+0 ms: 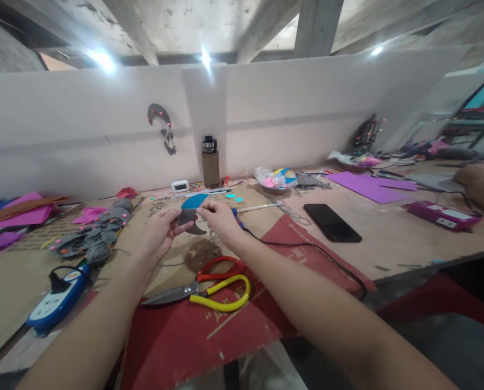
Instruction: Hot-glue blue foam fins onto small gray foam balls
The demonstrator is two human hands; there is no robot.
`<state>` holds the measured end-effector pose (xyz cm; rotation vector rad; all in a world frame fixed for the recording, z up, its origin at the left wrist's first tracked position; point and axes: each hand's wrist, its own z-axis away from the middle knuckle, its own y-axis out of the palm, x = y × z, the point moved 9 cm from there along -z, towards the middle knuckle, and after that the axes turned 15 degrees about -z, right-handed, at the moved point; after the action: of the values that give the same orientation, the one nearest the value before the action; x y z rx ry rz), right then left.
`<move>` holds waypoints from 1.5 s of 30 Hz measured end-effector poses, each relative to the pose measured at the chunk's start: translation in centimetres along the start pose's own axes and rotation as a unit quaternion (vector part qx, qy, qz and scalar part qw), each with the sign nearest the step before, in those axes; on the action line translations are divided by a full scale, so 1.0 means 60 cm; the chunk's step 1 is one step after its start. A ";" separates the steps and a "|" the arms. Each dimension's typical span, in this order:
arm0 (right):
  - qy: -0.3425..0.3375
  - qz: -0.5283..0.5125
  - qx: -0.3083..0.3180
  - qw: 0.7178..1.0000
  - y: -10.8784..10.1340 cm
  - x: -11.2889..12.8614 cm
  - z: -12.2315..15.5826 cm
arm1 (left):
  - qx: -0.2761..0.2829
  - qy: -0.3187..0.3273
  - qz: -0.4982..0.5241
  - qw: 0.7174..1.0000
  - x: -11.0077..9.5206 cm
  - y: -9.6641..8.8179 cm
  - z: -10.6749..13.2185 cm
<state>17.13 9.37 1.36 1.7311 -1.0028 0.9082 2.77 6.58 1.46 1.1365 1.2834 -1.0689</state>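
Observation:
Both hands hold a small dark grey piece of felt-like material (187, 216) above the table. My left hand (164, 228) pinches its left side between thumb and fingers. My right hand (221, 219) is closed at the piece's upper right edge. Just behind them lies a blue curved cutout (196, 201), partly covered. A grey curved cutout (197, 229) shows beneath the fingers. Nearer to me, a pair of scissors with one red and one yellow handle (226, 307) rests on red-printed cardboard (262, 319), its blades pointing left.
A blue power strip (59, 303) and grey decorations with pink beads (99, 230) are at left. A bottle (210, 168) stands by the wall. To the right lie a black phone (332, 222), a cable (307, 245), purple sheets (372, 187) and another person's arm (483, 184).

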 end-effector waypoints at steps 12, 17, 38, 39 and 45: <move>-0.010 0.029 0.008 1.000 0.000 -0.005 -0.005 | 0.015 -0.001 -0.007 1.000 0.000 0.006 0.001; -0.019 0.037 0.009 0.999 -0.002 -0.004 -0.005 | 0.018 -0.006 -0.008 1.000 0.003 0.007 0.000; 0.053 -0.068 -0.018 0.996 -0.012 -0.004 0.023 | 0.031 0.037 0.039 0.998 -0.008 0.016 0.018; 0.056 -0.078 -0.017 0.995 -0.012 -0.005 0.022 | 0.036 0.037 0.046 0.998 -0.008 0.017 0.017; 0.067 -0.109 -0.016 0.992 -0.013 -0.010 0.020 | 0.050 0.041 0.056 0.996 -0.011 0.022 0.017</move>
<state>17.79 8.57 0.17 1.6911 -0.7210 0.8504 4.22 5.71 2.12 1.3243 1.2268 -1.0213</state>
